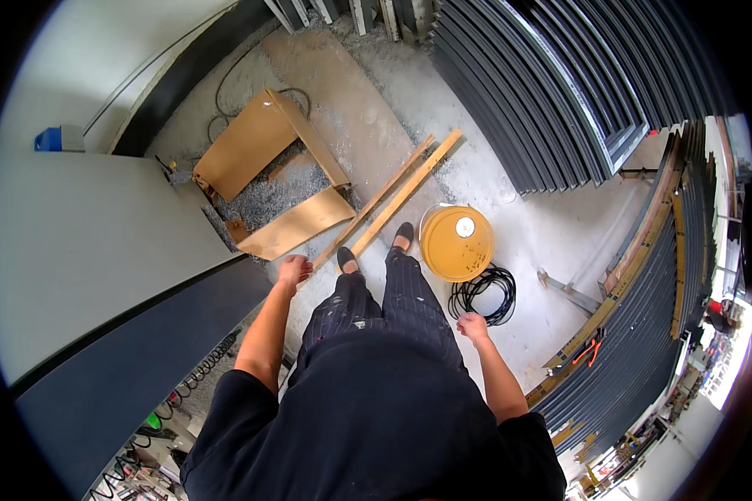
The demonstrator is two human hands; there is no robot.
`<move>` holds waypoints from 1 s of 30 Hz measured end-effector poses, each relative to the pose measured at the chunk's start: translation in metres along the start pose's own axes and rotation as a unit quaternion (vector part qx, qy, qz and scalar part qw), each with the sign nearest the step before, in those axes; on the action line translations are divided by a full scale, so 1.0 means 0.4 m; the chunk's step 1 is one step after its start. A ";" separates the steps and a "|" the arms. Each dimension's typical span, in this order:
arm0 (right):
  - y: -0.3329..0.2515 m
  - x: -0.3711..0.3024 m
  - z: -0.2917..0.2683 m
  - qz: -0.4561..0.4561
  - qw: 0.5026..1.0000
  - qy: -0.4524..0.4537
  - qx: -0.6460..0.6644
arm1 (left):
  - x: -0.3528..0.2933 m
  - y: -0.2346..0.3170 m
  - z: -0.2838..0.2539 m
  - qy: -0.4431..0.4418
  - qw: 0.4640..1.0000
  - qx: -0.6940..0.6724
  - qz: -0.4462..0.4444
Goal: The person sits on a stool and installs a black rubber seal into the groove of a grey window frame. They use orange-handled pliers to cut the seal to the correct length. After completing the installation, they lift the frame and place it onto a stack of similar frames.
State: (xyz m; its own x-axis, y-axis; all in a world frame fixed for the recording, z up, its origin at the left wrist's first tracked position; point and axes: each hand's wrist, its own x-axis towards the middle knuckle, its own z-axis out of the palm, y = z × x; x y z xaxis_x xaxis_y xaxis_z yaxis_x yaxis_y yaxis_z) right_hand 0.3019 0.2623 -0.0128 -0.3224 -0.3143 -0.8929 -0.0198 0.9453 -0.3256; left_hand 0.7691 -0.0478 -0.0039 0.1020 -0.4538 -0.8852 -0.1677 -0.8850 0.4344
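Note:
Both my arms hang at my sides as I stand over the workshop floor. My left hand [295, 269] holds nothing, its fingers loosely bent and a little apart. Nearest to it are a cardboard flap and the near end of two long wooden strips [409, 190], which lie on the floor in front of my feet. My right hand [473, 326] is loosely closed, with nothing visible in it. In the picture it overlaps the edge of a coiled black cable [498, 294]; no contact shows. Beyond the coil stands a yellow lidded bucket [451, 250].
An open cardboard box [246, 150] with grey shavings sits ahead left. A large grey machine cabinet [92, 225] fills the left side. Stacked dark metal profiles [510, 92] stand ahead right. More profiles [627, 351] lie on a rack at right, with orange-handled pliers [591, 349] on them.

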 end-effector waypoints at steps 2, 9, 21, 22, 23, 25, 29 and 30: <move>-0.007 0.040 -0.048 -0.012 1.000 -0.008 -0.008 | -0.019 0.048 0.077 -0.016 1.000 0.024 0.002; -0.155 0.156 -0.219 -0.092 0.991 0.045 0.091 | -0.063 0.150 0.262 -0.072 0.995 0.065 0.027; -0.248 0.229 -0.304 -0.105 0.990 0.042 0.083 | -0.001 0.043 0.215 0.018 0.994 0.088 -0.062; -0.238 0.220 -0.305 -0.100 0.990 0.035 0.097 | 0.009 0.036 0.217 0.036 0.993 0.087 -0.069; -0.218 0.221 -0.299 -0.113 0.989 0.020 0.091 | 0.003 0.046 0.221 0.044 0.993 0.084 -0.064; -0.186 0.232 -0.304 -0.082 0.996 -0.009 0.039 | -0.024 0.080 0.242 0.018 0.994 0.091 -0.053; -0.092 0.288 -0.304 -0.061 0.997 -0.013 0.034 | -0.069 0.129 0.284 -0.018 0.996 0.091 -0.019; -0.064 0.300 -0.300 -0.054 0.998 0.000 0.044 | -0.075 0.138 0.291 -0.024 0.994 0.102 -0.021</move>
State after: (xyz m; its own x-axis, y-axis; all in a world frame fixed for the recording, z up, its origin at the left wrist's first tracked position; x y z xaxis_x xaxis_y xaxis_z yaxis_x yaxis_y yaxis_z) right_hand 0.1502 0.2107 -0.0742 -0.3222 -0.4144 -0.8511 0.0285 0.8944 -0.4463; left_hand 0.6426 -0.0710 0.0274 0.0664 -0.4070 -0.9110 -0.3604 -0.8612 0.3585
